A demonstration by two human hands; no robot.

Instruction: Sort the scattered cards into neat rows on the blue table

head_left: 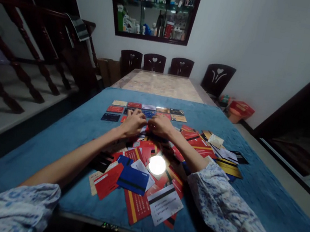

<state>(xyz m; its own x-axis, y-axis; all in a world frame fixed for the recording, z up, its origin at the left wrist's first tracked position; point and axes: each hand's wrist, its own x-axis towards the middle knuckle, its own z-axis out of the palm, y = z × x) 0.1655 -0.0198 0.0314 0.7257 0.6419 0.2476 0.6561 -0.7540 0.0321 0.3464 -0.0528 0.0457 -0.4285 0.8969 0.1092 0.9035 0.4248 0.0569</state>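
Note:
My left hand (135, 123) and my right hand (159, 125) meet at the near side of several laid-out cards, fingers bent and closed. What their fingertips hold is hidden behind the knuckles. Under the left fingers an orange-red card (123, 119) peeks out. To its left lies a dark blue card (110, 117). Just beyond the hands sits a blue card (148, 113) in the middle row. Nearer me spreads a loose heap, with a blue striped card (133, 179), a red card (108, 180) and a white card (165, 204) on top.
More cards, among them a gold one (228, 167), lie heaped by my right forearm. A blue cloth (81, 127) covers the near table. Bright glare (157, 165) hides part of the heap. Chairs (154, 62) stand at the far end, and a wooden railing (28, 49) runs along the left.

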